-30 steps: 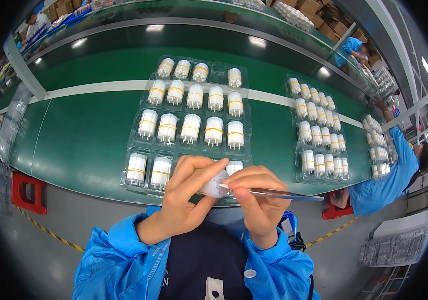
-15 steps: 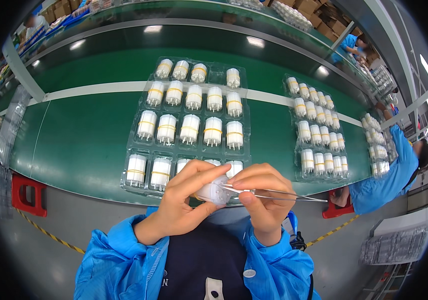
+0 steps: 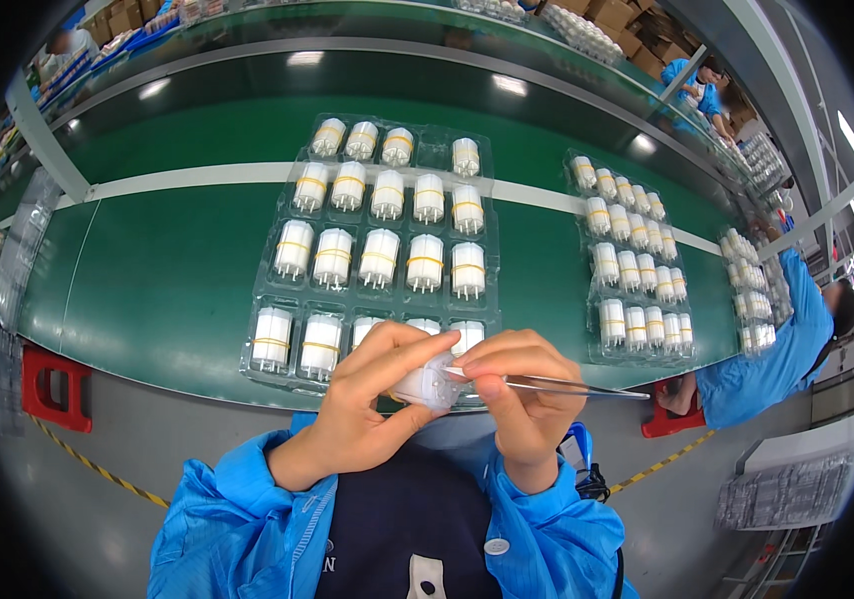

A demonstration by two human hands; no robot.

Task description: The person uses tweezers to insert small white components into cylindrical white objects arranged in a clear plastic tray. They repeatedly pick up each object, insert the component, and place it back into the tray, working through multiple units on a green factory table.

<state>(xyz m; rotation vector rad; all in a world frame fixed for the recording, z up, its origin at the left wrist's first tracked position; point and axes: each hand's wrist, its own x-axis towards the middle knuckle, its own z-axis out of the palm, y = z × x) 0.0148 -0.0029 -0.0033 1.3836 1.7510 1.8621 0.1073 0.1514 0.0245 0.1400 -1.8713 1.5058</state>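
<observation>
My left hand (image 3: 365,397) is wrapped round a white cylindrical plug unit (image 3: 431,383), its clear end turned toward my right. Fingers of my right hand (image 3: 529,384) pinch a pair of metal tweezers (image 3: 596,388) whose rear end sticks out to the right. The white tip of the tweezers is at the unit's clear end; whether it grips anything there is too small to tell. Just beyond my hands lies a clear plastic tray (image 3: 434,152) with rows of white plug units (image 3: 378,256), pins toward me and yellow bands around them. One far-row pocket holds no unit.
The trays rest on a green conveyor belt (image 3: 167,270). A second filled tray (image 3: 638,255) lies to the right, with another farther on. Red stools (image 3: 57,387) stand at the belt's near edge. A co-worker in blue (image 3: 768,344) sits at the right.
The tweezers have turned slightly in my right hand, and their two arms now look closer together. My left hand keeps the plug unit in place. A far co-worker at upper right has shifted.
</observation>
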